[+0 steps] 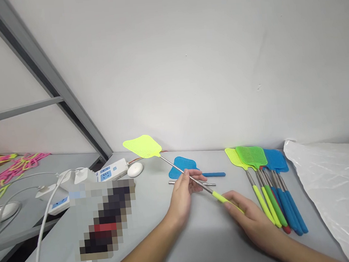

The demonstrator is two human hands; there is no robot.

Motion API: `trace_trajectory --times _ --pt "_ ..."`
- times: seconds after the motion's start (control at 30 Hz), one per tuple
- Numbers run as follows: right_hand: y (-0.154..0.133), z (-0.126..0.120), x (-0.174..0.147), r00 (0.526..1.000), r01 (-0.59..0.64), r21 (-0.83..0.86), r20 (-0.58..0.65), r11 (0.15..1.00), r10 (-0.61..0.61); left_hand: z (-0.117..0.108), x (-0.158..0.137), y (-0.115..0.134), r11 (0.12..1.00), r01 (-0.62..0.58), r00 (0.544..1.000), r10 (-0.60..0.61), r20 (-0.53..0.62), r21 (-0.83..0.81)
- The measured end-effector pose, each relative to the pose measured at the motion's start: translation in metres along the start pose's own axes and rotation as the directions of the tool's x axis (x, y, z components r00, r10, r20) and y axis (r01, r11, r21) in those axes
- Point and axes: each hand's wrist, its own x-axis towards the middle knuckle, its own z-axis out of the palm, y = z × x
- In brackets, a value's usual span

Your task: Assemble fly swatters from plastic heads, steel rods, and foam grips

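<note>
A yellow fly swatter (145, 147) with a perforated head and a thin metal shaft is held slantwise above the table, its head up to the left. My left hand (183, 194) grips the shaft near its middle between thumb and fingers. The yellow handle is in my right hand (247, 212), with the fingers closed round it. Behind my left hand a blue fly swatter (184, 166) lies on the table, its handle pointing right. A loose metal rod (210, 184) lies just in front of it, partly hidden by my left hand.
Several fly swatters (252, 156) in yellow, green and blue lie in a pile at right. Beyond them is a white plastic bag (337, 189). A power strip (112, 170), a white mouse (135, 169), cables and a pixelated object (109, 219) occupy the left. Pink cords (20, 170) lie further left.
</note>
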Motion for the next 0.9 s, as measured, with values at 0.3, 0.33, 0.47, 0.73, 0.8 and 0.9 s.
trace_trajectory --times 0.3,0.33,0.47,0.73,0.8,0.9 --pt "-0.003 -0.001 0.002 1.000 0.018 -0.077 0.025 0.997 -0.016 -0.002 0.005 0.007 0.990 -0.069 0.993 0.057 -0.101 -0.121" --pt "-0.002 -0.001 0.001 0.999 0.012 -0.091 0.032 0.996 -0.010 -0.006 0.008 0.011 0.985 -0.081 0.990 0.061 -0.129 -0.154" --pt "0.000 -0.004 -0.004 0.998 0.006 -0.153 0.064 0.988 0.004 -0.034 0.028 0.034 0.934 -0.226 0.932 0.126 -0.340 -0.275" --pt "0.004 -0.002 -0.002 1.000 0.025 -0.179 0.007 0.983 -0.024 -0.015 0.012 0.019 0.984 -0.109 0.982 0.086 -0.165 -0.139" --pt "0.005 -0.002 -0.002 0.999 0.030 -0.190 -0.005 0.981 -0.032 0.000 0.000 0.007 0.997 -0.053 0.996 0.049 -0.072 -0.047" --pt "0.005 -0.002 -0.002 0.999 0.044 -0.199 -0.007 0.979 -0.046 0.009 -0.008 0.000 1.000 -0.012 1.000 0.012 0.021 0.006"
